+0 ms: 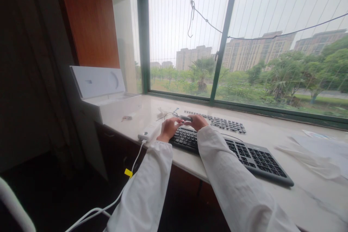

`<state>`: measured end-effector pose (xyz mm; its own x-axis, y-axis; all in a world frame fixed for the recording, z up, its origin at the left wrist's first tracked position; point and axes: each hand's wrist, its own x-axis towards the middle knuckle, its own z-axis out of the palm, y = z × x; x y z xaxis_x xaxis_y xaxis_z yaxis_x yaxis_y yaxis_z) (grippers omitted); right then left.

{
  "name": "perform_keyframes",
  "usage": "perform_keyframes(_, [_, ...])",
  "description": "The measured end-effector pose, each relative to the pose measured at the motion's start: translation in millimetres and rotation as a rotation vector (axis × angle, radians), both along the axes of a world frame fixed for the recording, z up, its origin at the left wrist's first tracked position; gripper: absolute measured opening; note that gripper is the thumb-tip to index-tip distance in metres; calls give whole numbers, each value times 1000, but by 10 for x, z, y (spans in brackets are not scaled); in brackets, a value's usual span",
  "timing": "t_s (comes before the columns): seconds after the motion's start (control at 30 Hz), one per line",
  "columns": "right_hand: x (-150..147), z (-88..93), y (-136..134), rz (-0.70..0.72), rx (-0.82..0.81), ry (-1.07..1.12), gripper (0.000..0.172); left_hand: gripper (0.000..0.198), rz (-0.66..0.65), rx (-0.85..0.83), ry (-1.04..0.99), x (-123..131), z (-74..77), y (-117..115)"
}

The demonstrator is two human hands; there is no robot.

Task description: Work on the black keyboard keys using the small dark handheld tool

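Observation:
Both hands meet above the left part of a black keyboard on a pale marble-look counter. My right hand is closed round a small dark grey object, too small to name. My left hand has its fingertips pinched at the near end of that object; what they grip is too small to make out. Behind the hands lie rows of loose dark keycaps. A thin dark cable loops on the counter just left of the object.
A white open box stands at the left end of the counter. Near my left wrist is a white power strip with a white cable hanging off the edge. Crumpled plastic and paper lie at the right. A window runs behind.

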<state>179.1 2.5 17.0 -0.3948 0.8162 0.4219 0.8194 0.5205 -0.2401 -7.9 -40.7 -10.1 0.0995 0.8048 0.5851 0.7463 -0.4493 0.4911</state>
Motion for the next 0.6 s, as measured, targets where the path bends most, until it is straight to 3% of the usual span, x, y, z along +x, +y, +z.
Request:
perform_keyframes(0.43, [-22, -8, 13, 113, -251, 314, 27, 29, -21, 21, -50, 8, 43, -58])
perform_keyframes(0.6, [-38, -11, 22, 121, -295, 356, 28, 19, -9, 2, -42, 17, 60, -90])
